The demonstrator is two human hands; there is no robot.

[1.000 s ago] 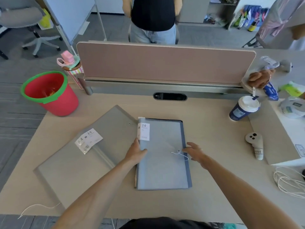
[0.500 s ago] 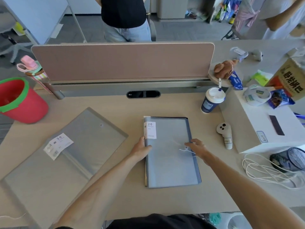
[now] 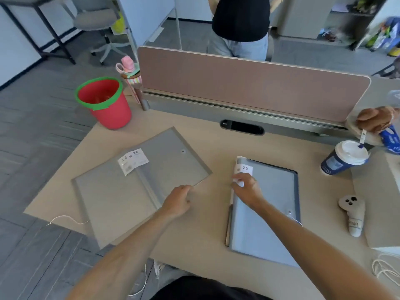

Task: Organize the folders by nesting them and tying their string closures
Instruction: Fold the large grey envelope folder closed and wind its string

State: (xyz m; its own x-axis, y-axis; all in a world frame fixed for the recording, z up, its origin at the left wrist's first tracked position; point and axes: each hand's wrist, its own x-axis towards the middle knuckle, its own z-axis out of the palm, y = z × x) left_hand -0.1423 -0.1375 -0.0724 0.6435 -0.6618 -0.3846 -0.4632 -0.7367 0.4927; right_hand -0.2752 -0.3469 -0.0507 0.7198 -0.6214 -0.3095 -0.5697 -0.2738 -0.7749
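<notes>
Left grip point(image 3: 179, 200) curled on the grey folder point(image 3: 121, 198), which slants far-right from it; right grip point(image 3: 246, 188) pinching the blue folder point(image 3: 279, 187) at its far-left corner, long axis running back towards the person.

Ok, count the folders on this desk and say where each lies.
2. The grey folder lies open at the left, the left hand gripping its right edge. The blue folder lies closed at the right, the right hand pinching its top-left corner. Others may be nested inside it.

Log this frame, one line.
left hand: at flat grey plastic folder edge | right hand: on flat blue plastic folder label corner | folders: apart, unnested
</notes>
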